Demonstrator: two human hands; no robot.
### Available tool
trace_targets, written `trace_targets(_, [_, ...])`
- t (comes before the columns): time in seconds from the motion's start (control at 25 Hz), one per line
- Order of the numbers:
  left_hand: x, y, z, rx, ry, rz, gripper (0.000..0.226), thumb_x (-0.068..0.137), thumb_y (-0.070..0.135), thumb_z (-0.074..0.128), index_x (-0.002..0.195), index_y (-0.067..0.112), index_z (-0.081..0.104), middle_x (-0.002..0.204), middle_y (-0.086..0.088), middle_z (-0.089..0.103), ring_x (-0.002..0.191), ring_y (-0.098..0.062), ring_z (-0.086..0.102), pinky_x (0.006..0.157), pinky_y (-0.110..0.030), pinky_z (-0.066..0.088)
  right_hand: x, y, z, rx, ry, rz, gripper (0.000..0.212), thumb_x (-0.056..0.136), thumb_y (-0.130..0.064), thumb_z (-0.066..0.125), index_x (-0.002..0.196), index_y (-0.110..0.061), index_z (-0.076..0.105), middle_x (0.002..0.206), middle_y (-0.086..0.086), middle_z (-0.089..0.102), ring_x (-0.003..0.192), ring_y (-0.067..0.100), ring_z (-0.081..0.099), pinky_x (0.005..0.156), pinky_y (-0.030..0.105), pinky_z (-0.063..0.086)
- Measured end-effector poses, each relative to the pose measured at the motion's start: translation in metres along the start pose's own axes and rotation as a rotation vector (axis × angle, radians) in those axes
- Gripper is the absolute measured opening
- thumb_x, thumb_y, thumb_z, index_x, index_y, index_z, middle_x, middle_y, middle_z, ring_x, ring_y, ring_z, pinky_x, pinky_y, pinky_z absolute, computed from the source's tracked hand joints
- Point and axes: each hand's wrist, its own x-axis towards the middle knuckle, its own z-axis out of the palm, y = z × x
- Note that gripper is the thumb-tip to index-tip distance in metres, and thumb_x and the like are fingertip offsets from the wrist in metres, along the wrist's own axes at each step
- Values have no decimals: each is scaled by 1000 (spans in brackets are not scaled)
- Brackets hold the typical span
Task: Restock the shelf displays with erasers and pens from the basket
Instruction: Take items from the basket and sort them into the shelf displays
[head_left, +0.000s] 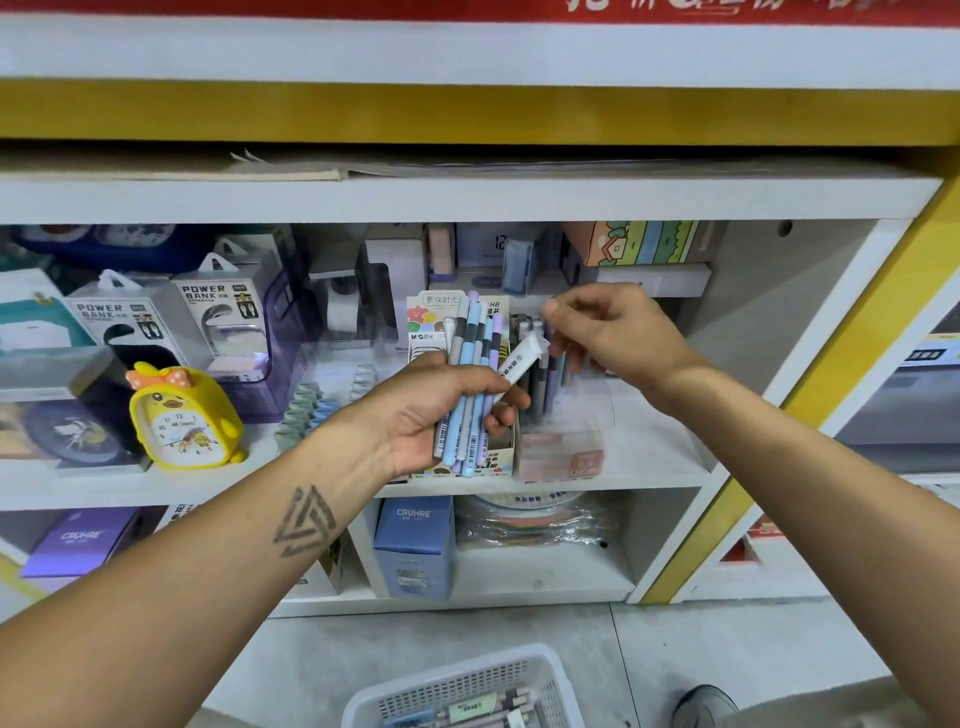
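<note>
Pens (540, 374) crowd the display box (501, 457); open shelf (654, 441) lies right.

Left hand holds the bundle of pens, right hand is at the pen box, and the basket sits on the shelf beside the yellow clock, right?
Not quite. The head view shows the basket on the floor below the shelf, not beside the clock. The rest stands: left hand holds the pens, right hand at the pen box.

the white wooden shelf board (649, 462) carries a yellow duck-shaped alarm clock (184, 418), boxed power banks (223, 317) and an upright cardboard pen display box (498, 457).
</note>
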Motion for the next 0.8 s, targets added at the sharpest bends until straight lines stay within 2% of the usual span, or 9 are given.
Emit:
trace_targets(0.04, [0, 0, 0, 5, -2, 3, 17, 88, -4, 61, 104, -1, 61, 90, -28, 70, 59, -24, 64, 47, -24, 51, -3, -6, 3, 102, -85, 29, 16, 94, -29, 68, 94, -13, 73, 75, 9, 73, 58, 16, 62, 49, 22, 45])
trace_targets(0.12, [-1, 0, 0, 12, -7, 9, 19, 89, -4, 59, 107, -2, 64, 97, -29, 71, 60, -24, 65, 48, -24, 51, -7, -11, 7, 201, -168, 47, 11, 91, -14, 71, 96, -4, 72, 76, 16, 74, 57, 19, 64, 48, 22, 48])
trace_targets(0.2, [-1, 1, -2, 2, 11, 17, 24, 88, -5, 58, 111, -5, 64, 101, -30, 70, 61, -25, 66, 49, -24, 52, -6, -11, 4, 280, -124, 69, 8, 90, 0, 68, 98, 1, 70, 74, 14, 74, 59, 18, 67, 55, 24, 55])
trace_targets(0.36, [-4, 8, -12, -29, 82, 32, 17, 84, -4, 62, 101, 0, 65, 95, -26, 72, 58, -21, 66, 51, -24, 54, -4, -8, -9, 330, -66, 87, 11, 91, 3, 65, 100, -1, 71, 78, 11, 76, 67, 19, 72, 64, 23, 60])
trace_targets(0.52, [-8, 16, -21, -58, 100, 29, 6, 87, 0, 64, 93, 1, 65, 74, -16, 67, 53, -17, 60, 47, -21, 49, -7, -12, -6, 263, -61, 47, 17, 91, 7, 63, 97, -6, 71, 80, 6, 75, 75, 24, 75, 71, 27, 62])
trace_targets(0.68, [-14, 26, -36, -77, 148, 42, 3, 90, 1, 60, 89, 5, 60, 66, -12, 63, 49, -14, 56, 43, -20, 45, -8, -26, 9, 136, -94, -41, 15, 89, 3, 68, 100, -6, 70, 89, 18, 73, 73, 29, 74, 69, 36, 62])
trace_targets(0.8, [-20, 33, -50, -113, 206, 36, 8, 91, 0, 56, 85, 5, 58, 65, -12, 62, 48, -14, 55, 42, -20, 44, -9, -36, 23, 12, -113, -107, 15, 87, 0, 72, 97, -11, 71, 90, 19, 71, 78, 39, 69, 76, 41, 62])
